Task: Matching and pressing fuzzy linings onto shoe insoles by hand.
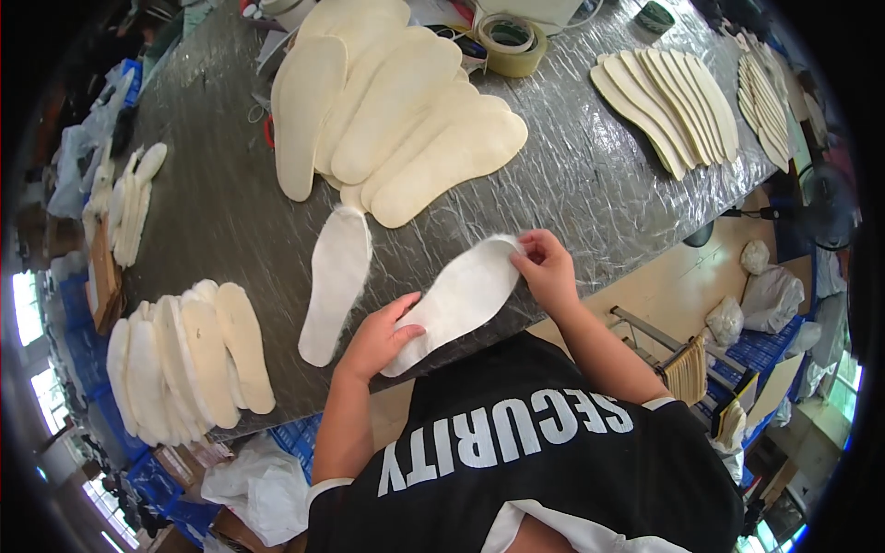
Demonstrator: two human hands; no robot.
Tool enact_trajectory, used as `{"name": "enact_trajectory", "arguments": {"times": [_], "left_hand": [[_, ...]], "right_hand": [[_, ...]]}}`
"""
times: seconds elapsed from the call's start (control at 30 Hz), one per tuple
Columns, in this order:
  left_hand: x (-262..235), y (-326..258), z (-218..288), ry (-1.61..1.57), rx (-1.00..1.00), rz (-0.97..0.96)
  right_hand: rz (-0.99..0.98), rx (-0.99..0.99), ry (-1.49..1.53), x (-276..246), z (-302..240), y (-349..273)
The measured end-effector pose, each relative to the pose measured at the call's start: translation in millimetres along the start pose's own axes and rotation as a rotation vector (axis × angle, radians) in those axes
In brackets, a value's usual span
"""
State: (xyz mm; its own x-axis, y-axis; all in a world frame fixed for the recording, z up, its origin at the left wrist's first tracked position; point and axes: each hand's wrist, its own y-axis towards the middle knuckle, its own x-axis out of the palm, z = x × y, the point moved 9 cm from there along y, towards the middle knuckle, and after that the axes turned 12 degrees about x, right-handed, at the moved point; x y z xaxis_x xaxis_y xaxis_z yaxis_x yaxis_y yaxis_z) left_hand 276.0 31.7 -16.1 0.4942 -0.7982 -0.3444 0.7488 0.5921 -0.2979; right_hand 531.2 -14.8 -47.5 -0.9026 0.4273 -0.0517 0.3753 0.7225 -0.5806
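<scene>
A white, fuzzy-edged insole (pixel 458 300) is held between my two hands above the table's near edge. My left hand (pixel 380 339) grips its narrower end, thumb on top and fingers along the side. With thumb and fingers, my right hand (pixel 546 267) pinches the wide far end at its rim. Just left of it, a second white insole (pixel 336 281) lies flat on the table. Beyond them spreads a heap of cream insoles (pixel 396 111), its lowest piece close to that second insole's tip.
The table (pixel 221 184) has a dark, crinkled covering. Overlapping insoles (pixel 189 359) lie at its near left; a fanned row of cream insoles (pixel 668 106) is at the far right. Tape rolls (pixel 509 41) sit behind the heap. A metal rack (pixel 682 359) stands right of me.
</scene>
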Motion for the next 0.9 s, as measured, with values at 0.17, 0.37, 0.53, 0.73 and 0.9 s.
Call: {"name": "enact_trajectory", "arguments": {"times": [0.17, 0.37, 0.53, 0.73, 0.9], "left_hand": [[-20.7, -35.3, -13.7, 0.432, 0.106, 0.317], [-74.7, -18.9, 18.9, 0.785, 0.291, 0.548], [-192.5, 72.2, 29.0, 0.935, 0.197, 0.810], [-245.4, 118.7, -26.2, 0.655, 0.069, 0.577], [-262.8, 110.6, -59.5, 0.144, 0.114, 0.459]], "right_hand": [[0.224, -0.355, -0.307, -5.4, -14.2, -19.4], [0.219, -0.602, -0.594, 2.1, -20.6, -36.0], [0.248, -0.688, -0.762, 8.7, -29.8, -49.9], [0.346, -0.665, -0.729, 7.1, -43.5, -52.5], [0.099, -0.842, -0.744, 77.2, -101.7, -32.7]]}}
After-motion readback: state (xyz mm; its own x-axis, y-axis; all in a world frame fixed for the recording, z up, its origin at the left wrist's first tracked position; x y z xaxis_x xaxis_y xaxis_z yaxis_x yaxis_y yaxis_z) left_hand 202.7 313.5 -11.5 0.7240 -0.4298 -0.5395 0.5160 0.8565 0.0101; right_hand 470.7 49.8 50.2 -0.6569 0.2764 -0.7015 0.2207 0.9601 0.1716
